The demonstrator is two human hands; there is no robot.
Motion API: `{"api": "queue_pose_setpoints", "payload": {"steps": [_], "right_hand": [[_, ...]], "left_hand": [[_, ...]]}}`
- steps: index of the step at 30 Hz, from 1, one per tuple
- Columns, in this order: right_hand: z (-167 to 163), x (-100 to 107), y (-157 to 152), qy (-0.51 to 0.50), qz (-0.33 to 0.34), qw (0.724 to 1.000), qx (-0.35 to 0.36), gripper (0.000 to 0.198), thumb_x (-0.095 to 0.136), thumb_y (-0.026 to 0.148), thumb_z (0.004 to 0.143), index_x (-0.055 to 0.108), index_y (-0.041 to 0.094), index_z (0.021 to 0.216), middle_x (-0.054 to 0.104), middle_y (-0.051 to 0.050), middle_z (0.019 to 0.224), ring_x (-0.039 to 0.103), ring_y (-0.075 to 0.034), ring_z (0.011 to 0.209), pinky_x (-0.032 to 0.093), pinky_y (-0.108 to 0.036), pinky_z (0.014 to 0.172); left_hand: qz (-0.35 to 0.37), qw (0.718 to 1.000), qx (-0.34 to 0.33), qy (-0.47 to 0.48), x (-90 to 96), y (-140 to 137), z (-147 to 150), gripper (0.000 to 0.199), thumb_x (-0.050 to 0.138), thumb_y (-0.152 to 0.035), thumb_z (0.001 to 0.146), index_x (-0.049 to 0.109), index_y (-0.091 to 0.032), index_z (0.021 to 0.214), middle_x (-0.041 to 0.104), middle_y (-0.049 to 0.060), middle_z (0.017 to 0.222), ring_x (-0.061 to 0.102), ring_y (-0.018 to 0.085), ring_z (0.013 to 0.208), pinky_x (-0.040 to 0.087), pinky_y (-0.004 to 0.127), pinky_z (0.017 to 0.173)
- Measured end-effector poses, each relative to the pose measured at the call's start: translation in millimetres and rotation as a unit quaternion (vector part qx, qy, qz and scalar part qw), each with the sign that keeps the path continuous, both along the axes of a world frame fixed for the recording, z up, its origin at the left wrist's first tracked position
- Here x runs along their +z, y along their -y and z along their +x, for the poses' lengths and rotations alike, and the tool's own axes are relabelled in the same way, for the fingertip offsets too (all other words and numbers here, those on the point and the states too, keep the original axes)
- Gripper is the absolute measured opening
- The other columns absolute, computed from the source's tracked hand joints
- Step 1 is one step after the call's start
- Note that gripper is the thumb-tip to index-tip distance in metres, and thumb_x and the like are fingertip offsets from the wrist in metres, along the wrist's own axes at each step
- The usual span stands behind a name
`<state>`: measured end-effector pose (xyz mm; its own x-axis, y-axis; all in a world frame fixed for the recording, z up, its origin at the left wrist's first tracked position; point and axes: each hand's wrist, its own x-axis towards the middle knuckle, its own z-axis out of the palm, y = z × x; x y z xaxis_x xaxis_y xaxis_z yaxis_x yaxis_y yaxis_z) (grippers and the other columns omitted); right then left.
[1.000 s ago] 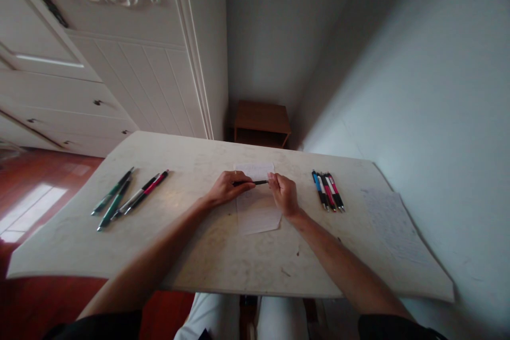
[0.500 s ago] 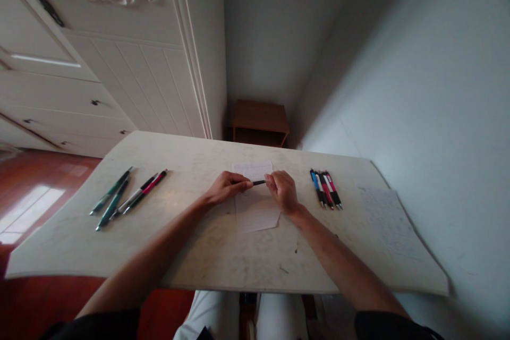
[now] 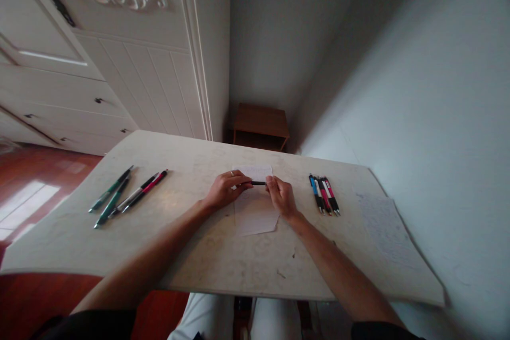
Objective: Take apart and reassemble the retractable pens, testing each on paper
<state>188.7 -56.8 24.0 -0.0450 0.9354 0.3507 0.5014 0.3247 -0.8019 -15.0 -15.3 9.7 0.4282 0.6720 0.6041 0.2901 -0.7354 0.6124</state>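
Between my two hands a dark pen (image 3: 258,183) lies crosswise, its ends hidden by my fingers. My left hand (image 3: 227,189) pinches one end and wears a ring. The other end is in the closed fingers of my right hand (image 3: 281,194). Beneath them is a sheet of white paper (image 3: 257,215) with faint writing near its far edge. To the left lie green pens (image 3: 109,199), a silver and black pen (image 3: 135,195) and a red and black pen (image 3: 149,187). A row of several pens (image 3: 324,194), blue, white, red and black, lies to the right.
The white table (image 3: 191,260) has worn marks. Another written sheet (image 3: 388,228) lies at its right edge beside the wall (image 3: 446,133). A white cabinet (image 3: 147,79) stands at the back left, and a small brown wooden stand (image 3: 261,121) is beyond the far edge.
Both hands stay on the pen, with my left hand's fingers slightly shifted so that a ring shows. The camera view has tilted a little. The pens on the table lie as before.
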Motion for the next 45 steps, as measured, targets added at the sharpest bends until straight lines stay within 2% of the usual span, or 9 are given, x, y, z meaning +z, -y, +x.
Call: {"api": "queue_pose_setpoints", "payload": {"steps": [6,12,19,22,28,32,37,41,45], "right_hand": [[-4.3,-0.1,2.6,0.003,0.011,1.000,-0.012,0.044,0.036,0.046,0.098,0.043,0.022,0.062,0.045,0.003,0.053,0.044,-0.011,0.049,0.035,-0.025,0.052],[-2.0,-0.4,1.1,0.073,0.087,0.993,-0.005,0.040,0.036,0.042,0.099,0.044,0.022,0.065,0.050,0.000,0.059,0.048,-0.013,0.057,0.038,-0.026,0.058],[2.0,-1.5,-5.9,0.067,0.071,0.995,0.024,0.039,0.038,0.043,0.098,0.045,0.022,0.065,0.052,-0.001,0.059,0.049,-0.014,0.057,0.039,-0.026,0.057],[3.2,-2.3,-5.8,0.042,0.055,0.998,0.009,0.040,0.037,0.042,0.098,0.045,0.022,0.064,0.050,0.000,0.057,0.047,-0.014,0.053,0.037,-0.026,0.056],[6.3,-5.8,-5.8,-0.026,0.025,0.999,-0.031,0.042,0.036,0.047,0.097,0.046,0.022,0.065,0.050,0.001,0.058,0.048,-0.014,0.055,0.038,-0.026,0.057],[7.6,-8.1,-6.2,-0.031,0.021,0.999,-0.021,0.042,0.036,0.049,0.097,0.047,0.022,0.066,0.051,0.001,0.059,0.048,-0.014,0.055,0.038,-0.026,0.058],[8.0,-11.1,-6.0,-0.050,0.023,0.998,-0.029,0.043,0.037,0.049,0.097,0.048,0.021,0.066,0.051,0.001,0.059,0.049,-0.014,0.056,0.038,-0.026,0.057],[8.3,-10.4,-4.9,-0.080,0.008,0.997,-0.009,0.043,0.039,0.050,0.096,0.048,0.021,0.066,0.049,0.002,0.058,0.048,-0.013,0.055,0.037,-0.025,0.054],[10.8,-4.9,-3.6,-0.070,-0.001,0.997,0.040,0.042,0.040,0.049,0.096,0.050,0.020,0.067,0.051,0.001,0.059,0.050,-0.013,0.057,0.040,-0.025,0.058]], "left_hand": [[0.058,0.998,0.000,-0.012,8.8,4.8,-0.6,0.018,0.060,-0.028,0.091,0.073,-0.017,0.096,0.071,0.008,0.083,0.064,0.013,0.071,0.050,0.023,0.067],[-0.008,0.998,-0.021,-0.062,15.2,8.9,-2.2,0.030,0.048,-0.033,0.097,0.071,-0.016,0.089,0.067,0.006,0.074,0.060,0.012,0.065,0.046,0.022,0.063],[-0.109,0.983,-0.028,-0.146,21.7,5.6,-5.2,0.042,0.042,-0.038,0.098,0.064,-0.015,0.070,0.062,0.002,0.063,0.055,0.011,0.056,0.040,0.022,0.059],[-0.133,0.980,-0.024,-0.146,22.4,4.1,-7.3,0.043,0.039,-0.041,0.099,0.068,-0.016,0.079,0.067,0.002,0.070,0.059,0.013,0.062,0.042,0.022,0.062],[-0.095,0.989,0.056,-0.095,23.7,-0.1,-18.6,0.042,0.036,-0.043,0.099,0.070,-0.017,0.097,0.071,0.007,0.089,0.065,0.018,0.080,0.047,0.027,0.073],[-0.074,0.985,0.134,-0.078,23.2,7.0,-25.0,0.038,0.042,-0.043,0.097,0.069,-0.016,0.093,0.070,0.007,0.086,0.062,0.017,0.075,0.047,0.028,0.071],[-0.093,0.977,0.185,-0.042,13.7,25.5,-22.2,0.036,0.065,-0.044,0.084,0.062,-0.016,0.107,0.066,0.004,0.087,0.057,0.012,0.062,0.047,0.025,0.061],[-0.091,0.978,0.189,0.013,11.5,35.3,-22.2,0.022,0.064,-0.038,0.085,0.065,-0.017,0.089,0.065,0.002,0.078,0.055,0.011,0.058,0.045,0.024,0.059],[-0.167,0.968,0.189,-0.002,16.5,43.9,-27.9,0.031,0.055,-0.043,0.088,0.065,-0.016,0.074,0.064,0.002,0.065,0.055,0.013,0.057,0.042,0.023,0.056]]}}
